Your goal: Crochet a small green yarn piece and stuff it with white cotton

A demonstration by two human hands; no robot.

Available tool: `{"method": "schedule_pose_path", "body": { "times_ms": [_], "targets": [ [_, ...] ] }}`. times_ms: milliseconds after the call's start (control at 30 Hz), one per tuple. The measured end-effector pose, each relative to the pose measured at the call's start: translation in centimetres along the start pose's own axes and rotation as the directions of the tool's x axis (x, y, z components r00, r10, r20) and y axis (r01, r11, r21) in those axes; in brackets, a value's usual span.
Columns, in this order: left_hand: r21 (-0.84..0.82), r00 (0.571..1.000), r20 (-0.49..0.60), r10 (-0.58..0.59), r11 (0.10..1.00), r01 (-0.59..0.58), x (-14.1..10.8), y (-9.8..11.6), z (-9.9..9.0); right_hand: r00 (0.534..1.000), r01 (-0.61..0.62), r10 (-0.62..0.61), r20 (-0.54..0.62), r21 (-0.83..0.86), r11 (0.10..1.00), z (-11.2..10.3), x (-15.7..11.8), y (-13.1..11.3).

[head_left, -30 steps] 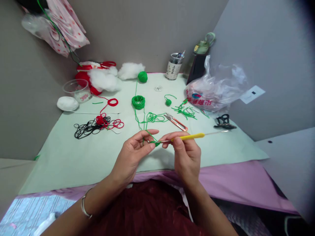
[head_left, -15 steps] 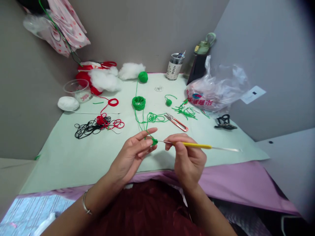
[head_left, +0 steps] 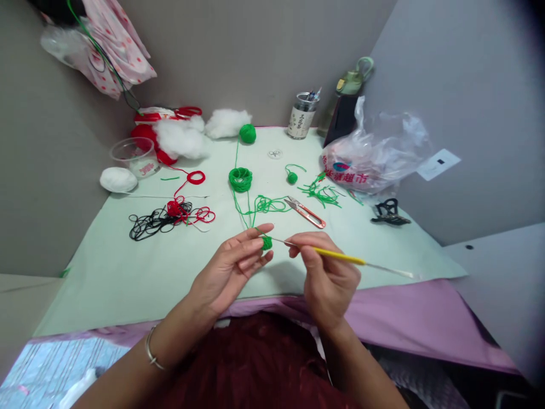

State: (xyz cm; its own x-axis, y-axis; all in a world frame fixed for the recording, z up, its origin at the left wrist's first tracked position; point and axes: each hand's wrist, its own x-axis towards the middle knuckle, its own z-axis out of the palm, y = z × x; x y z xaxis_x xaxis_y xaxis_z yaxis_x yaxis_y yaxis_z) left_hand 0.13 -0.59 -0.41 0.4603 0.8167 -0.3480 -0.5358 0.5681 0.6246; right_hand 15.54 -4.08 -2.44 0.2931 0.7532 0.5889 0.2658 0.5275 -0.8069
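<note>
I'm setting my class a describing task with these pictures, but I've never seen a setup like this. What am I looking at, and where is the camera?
There is no robot here: a person works with two bare hands. One camera, worn on the head, looks forward and down, so you see roughly the wearer's own view. The left hand pinches a small green yarn piece. The right hand holds a yellow-handled tool, its thin metal tip pointing towards that piece. On the pale green table covering lie a green yarn ball, orange-handled snips, tangled black cord, a red yarn ring and fluffy white stuffing. A plastic bag sits on the right.
</note>
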Motion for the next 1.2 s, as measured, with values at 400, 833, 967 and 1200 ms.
{"method": "schedule_pose_path", "body": {
  "times_ms": [400, 833, 967, 1200],
  "targets": [
    [0.348, 0.968, 0.010, 0.252, 0.906, -0.240, -0.5, -0.5, -0.2, 0.955, -0.295, 0.280, 0.094, 0.305, 0.905, 0.2, 0.2, 0.5],
    [0.372, 0.942, -0.051, 0.332, 0.882, -0.290, -0.3, -1.4, -0.8, 0.888, 0.457, -0.398, 0.231, -0.345, 0.820, 0.6, -1.2, 0.2],
    [0.325, 0.954, -0.037, 0.299, 0.906, -0.271, -0.1, -1.3, -0.8, 0.953, 0.287, -0.263, 0.151, -0.171, 0.943, 0.5, -0.6, 0.2],
    [0.342, 0.946, -0.027, 0.323, 0.892, -0.295, -0.4, -0.9, -0.6, 0.937, 0.334, -0.291, 0.191, -0.258, 0.906, 0.2, -0.7, -0.1]
  ]
}}
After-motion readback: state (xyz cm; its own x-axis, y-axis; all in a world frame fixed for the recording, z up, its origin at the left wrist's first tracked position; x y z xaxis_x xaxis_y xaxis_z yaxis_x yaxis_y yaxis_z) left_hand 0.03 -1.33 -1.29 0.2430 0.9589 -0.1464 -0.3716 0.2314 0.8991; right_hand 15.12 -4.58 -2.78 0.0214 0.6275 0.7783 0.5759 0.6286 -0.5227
